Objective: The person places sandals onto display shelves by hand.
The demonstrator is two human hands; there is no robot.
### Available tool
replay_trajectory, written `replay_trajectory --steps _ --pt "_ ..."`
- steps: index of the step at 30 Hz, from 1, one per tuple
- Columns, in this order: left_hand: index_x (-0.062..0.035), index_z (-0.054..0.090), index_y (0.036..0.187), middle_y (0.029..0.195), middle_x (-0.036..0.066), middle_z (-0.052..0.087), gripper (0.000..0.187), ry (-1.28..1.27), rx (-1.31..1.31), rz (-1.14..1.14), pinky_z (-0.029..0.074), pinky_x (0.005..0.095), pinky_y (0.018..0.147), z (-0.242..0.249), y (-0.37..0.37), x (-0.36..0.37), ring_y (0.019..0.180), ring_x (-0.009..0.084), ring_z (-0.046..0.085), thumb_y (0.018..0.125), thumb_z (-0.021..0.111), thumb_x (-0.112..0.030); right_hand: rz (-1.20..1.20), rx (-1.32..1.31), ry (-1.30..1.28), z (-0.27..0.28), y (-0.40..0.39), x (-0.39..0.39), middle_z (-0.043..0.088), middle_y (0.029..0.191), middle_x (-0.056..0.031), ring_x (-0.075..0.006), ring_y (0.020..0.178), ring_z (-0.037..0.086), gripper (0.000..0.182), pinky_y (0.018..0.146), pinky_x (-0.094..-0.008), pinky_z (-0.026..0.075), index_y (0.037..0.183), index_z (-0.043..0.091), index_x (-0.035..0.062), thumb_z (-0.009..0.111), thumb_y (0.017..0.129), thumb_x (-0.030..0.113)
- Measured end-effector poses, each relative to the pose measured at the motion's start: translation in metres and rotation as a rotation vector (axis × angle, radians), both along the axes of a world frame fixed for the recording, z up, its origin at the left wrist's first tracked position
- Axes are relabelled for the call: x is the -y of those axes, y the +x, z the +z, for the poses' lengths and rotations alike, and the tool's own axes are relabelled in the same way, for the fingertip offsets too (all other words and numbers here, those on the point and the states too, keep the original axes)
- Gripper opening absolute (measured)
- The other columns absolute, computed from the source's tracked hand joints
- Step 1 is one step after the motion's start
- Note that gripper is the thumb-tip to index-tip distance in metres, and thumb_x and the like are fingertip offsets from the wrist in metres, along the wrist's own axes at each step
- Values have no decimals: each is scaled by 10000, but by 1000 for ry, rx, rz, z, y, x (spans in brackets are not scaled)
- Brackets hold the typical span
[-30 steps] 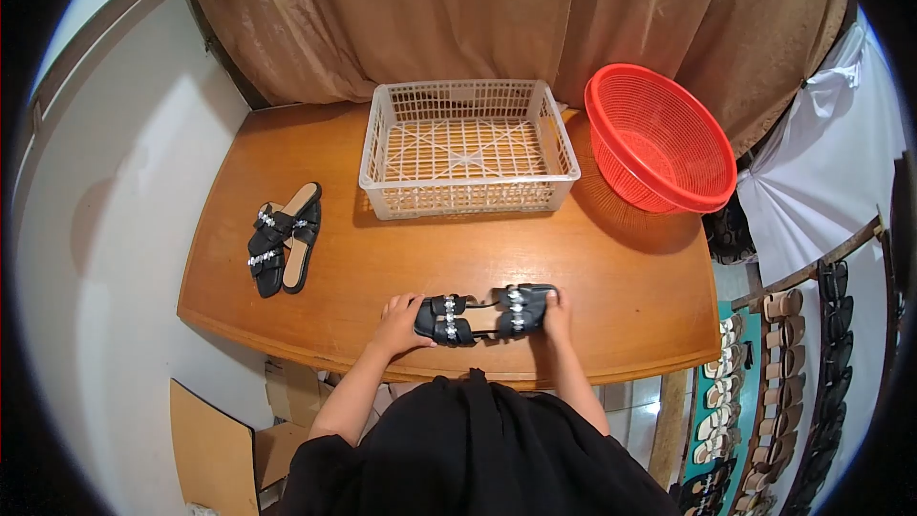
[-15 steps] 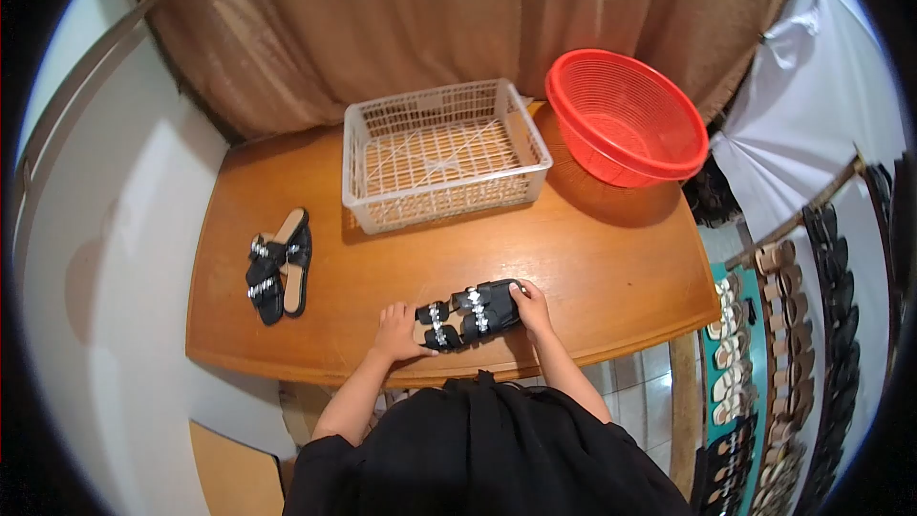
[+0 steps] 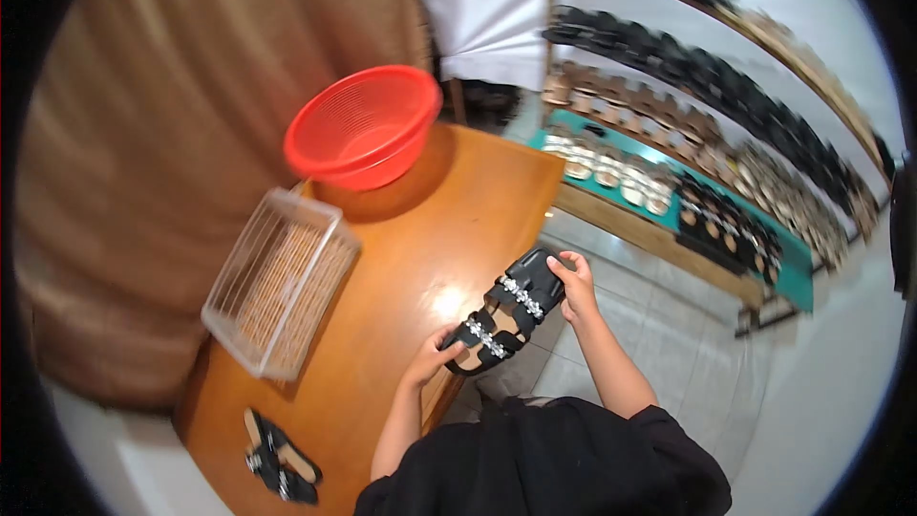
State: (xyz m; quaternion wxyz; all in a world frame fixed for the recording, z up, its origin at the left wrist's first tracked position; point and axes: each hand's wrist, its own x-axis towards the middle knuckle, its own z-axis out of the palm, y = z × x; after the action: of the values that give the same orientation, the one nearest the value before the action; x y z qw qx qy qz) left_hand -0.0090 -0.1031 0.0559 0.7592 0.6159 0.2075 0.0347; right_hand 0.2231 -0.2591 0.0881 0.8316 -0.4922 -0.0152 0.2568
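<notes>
Both of my hands hold a pair of black sandals with rows of shiny stones on the straps and tan insoles. The sandals lie together, tilted, above the table's front edge. My left hand grips the lower-left end, its thumb on top. At the upper-right end, my right hand is closed with its thumb pressed on the black surface. Fingers beneath the sandals are mostly hidden.
A wooden table bears a white plastic crate, a red basket and another pair of black sandals. At the right stands a shoe rack with several rows of sandals. A brown curtain hangs behind the table.
My view has turned right toward the shoe rack. My hands have lifted the sandals off the tabletop, and my left hand has closed around their end.
</notes>
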Motion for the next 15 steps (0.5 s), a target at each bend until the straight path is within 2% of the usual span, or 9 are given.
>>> replay_trajectory --steps 2,4,7,9,10,12,13,15 --pt "3 519 1117 973 20 577 424 -180 13 -149 418 240 790 -10 30 24 883 90 524 781 655 -217 -116 -67 -10 17 3 53 604 770 -111 -155 665 588 402 598 -269 478 1031 398 67 681 747 89" --pt "16 528 1100 951 27 591 408 -205 -1 -309 428 232 769 2 60 60 845 91 541 777 659 -196 -229 -51 -32 22 6 104 592 808 -112 -155 708 583 421 617 -260 475 1038 393 66 689 742 105" --pt "21 531 1098 956 41 596 404 -239 10 -405 434 245 771 0 91 112 850 100 548 778 656 -192 -392 3 -41 20 12 170 578 874 -114 -153 766 576 391 628 -262 474 1046 391 65 662 767 104" --pt "28 520 1109 971 45 593 401 -277 18 -435 433 252 783 2 111 144 871 105 546 788 643 -179 -465 -43 129 14 17 211 571 921 -79 -150 838 560 272 680 -291 467 1030 421 87 585 834 179" --pt "31 515 1114 978 46 592 401 -296 22 -450 431 252 786 1 121 160 875 105 545 793 637 -176 -503 -42 128 6 22 229 571 921 -79 -150 838 560 272 680 -291 467 1030 421 87 585 834 179" --pt "34 507 1119 993 50 586 398 -315 50 -457 429 256 793 3 143 197 888 107 541 802 627 -176 -478 -78 259 -16 27 261 587 926 -43 -153 881 560 342 765 -329 449 1112 462 82 441 895 346" --pt "26 508 1109 997 50 583 383 -284 50 -470 428 259 800 5 157 217 897 109 539 808 621 -181 -457 -85 234 -6 23 273 565 1037 -40 -162 958 535 423 852 -342 404 1163 462 87 368 902 406" --pt "23 503 1108 992 49 582 378 -278 44 -503 429 260 803 1 185 254 900 110 540 811 617 -182 -469 -121 182 2 20 306 550 1073 -40 -157 973 527 405 861 -334 397 1165 459 83 400 895 379"
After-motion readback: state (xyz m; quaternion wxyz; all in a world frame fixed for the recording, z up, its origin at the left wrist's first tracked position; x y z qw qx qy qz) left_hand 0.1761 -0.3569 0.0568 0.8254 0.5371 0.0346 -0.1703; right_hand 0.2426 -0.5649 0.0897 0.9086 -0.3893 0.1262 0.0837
